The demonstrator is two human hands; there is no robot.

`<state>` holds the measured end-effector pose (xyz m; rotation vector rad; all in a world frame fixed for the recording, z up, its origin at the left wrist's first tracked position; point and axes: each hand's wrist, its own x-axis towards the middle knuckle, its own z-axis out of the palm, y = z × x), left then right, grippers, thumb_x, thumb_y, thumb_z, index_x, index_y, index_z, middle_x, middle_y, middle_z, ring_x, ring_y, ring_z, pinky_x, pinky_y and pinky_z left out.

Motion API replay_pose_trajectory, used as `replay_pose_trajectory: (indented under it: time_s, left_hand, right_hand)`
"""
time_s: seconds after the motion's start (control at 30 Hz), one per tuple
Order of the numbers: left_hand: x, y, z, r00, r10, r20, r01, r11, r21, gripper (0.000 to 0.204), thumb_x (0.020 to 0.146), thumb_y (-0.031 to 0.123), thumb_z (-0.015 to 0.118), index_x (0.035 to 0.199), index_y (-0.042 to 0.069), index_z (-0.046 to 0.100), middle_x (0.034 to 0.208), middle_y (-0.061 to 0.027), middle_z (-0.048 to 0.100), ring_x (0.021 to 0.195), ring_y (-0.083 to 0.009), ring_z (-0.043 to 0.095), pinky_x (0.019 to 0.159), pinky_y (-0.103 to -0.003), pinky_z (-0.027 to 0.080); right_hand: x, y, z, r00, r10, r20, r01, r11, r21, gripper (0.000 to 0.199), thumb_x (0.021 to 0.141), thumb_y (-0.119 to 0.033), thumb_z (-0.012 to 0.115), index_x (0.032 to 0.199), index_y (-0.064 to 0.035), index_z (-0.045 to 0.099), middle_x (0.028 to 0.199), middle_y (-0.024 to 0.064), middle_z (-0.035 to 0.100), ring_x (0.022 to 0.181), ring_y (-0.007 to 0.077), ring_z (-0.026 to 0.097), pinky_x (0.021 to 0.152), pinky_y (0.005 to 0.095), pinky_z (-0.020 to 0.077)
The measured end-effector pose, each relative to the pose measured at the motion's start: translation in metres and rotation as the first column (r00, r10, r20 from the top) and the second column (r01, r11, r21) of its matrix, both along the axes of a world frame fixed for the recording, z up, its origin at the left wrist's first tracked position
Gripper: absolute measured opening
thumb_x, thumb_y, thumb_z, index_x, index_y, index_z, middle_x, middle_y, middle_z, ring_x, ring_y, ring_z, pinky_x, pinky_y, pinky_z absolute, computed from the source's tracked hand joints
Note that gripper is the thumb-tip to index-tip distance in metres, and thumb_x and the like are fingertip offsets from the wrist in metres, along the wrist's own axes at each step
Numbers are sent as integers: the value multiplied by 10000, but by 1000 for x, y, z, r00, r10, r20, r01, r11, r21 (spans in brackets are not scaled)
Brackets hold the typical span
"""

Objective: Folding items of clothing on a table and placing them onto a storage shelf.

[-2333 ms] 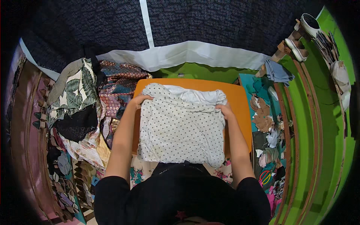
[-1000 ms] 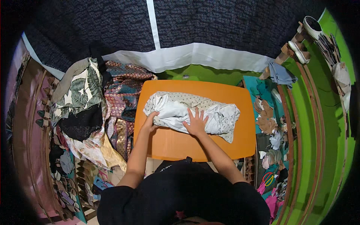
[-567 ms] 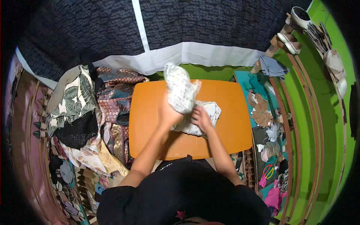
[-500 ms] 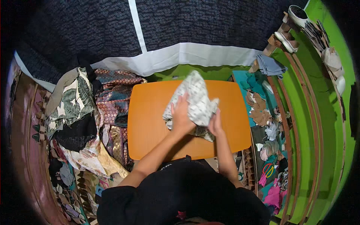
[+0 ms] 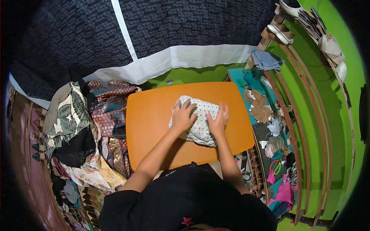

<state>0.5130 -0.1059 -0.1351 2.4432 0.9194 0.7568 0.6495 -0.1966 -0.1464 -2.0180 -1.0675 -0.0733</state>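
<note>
A: Here we look straight down from a head-worn camera at an orange tabletop (image 5: 154, 123), and a white dotted garment (image 5: 198, 123), folded into a compact bundle, lies a little right of its middle.

B: Where are our hands?

A: Both rest on top of the bundle. Our left hand (image 5: 182, 117) lies flat on the bundle's left part, fingers slightly spread and pointing away from us. Our right hand (image 5: 217, 120) lies flat on its right part, fingers close together, the tips reaching the bundle's far edge. Neither hand grips the cloth; the palms press down on it.

B: What surrounds the table?

A: To our left we see a heap of patterned fabrics (image 5: 104, 115), among them a leaf-print cloth (image 5: 67, 115) in white and green. Beyond the far edge hangs a dark patterned cloth (image 5: 173, 27) with a broad white band. To our right, teal and brown fabric scraps (image 5: 258, 104) lie just beside the table, and a pair of scissors (image 5: 275, 167) with red and yellow handles rests lower down among more scraps. A folded grey cloth (image 5: 268, 59) sits on curved wooden rails (image 5: 296, 127), set against a bright green floor (image 5: 327, 127).
</note>
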Motion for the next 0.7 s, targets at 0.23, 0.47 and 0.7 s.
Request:
replay_pose_trajectory:
  time_s: [0.23,0.47,0.7]
  left_hand:
    - [1,-28,-45,957,43,-286,16,979,202,572,692,451,547,1211,244,421,1369,-95,190,1227,-411,151,871,-656,180]
    - [-18,-24,-60,989,-52,-136,84,966,243,581,669,418,572,1149,114,453,1323,-118,277,1206,-390,204,932,-558,159]
    - [-39,-81,-99,706,708,-35,-591,561,-581,725,627,403,689,1107,-39,374,1122,-193,372,1042,-327,362,887,-493,245]
  right_hand:
    - [9,31,-49,937,256,238,-145,905,-401,638,707,-429,546,1220,-83,390,1311,151,294,1231,313,229,981,544,102]
    - [14,38,-56,950,313,10,-258,800,-541,731,714,-537,483,1290,-129,295,1338,122,266,1234,295,232,980,533,128]
    - [54,45,-53,914,301,-271,-405,674,-618,782,691,-562,521,1283,-102,301,1298,160,325,1199,321,291,979,426,240]
